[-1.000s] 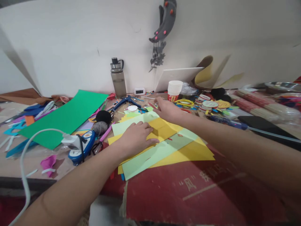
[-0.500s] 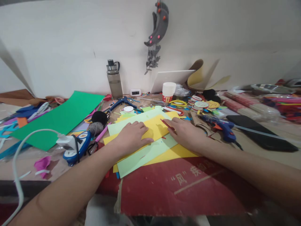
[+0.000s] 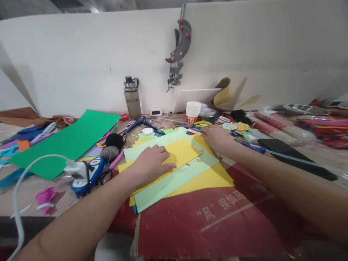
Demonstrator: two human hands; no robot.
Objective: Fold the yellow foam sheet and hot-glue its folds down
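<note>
My left hand (image 3: 153, 163) lies with its fingers spread on a yellow paper strip (image 3: 183, 150), pressing it down over pale green paper (image 3: 154, 192). More yellow paper (image 3: 203, 179) shows underneath, on a red printed board (image 3: 185, 224). My right hand (image 3: 216, 136) is beyond the papers' upper right corner, over the clutter near the white paper cups (image 3: 193, 110). Its fingertips are blurred among small items, so what they hold, if anything, cannot be made out.
A green sheet (image 3: 67, 137) and a blue device with a white plug (image 3: 88, 177) lie left. A bottle (image 3: 133, 99) stands at the back. Right are a glue gun (image 3: 254, 146), a black flat object (image 3: 293, 156) and wrapped bundles (image 3: 282, 127).
My right hand has moved off the papers, forward and to the right; the red pen-like item it had no longer shows. My left hand stays on the yellow strip. The view has tilted up slightly.
</note>
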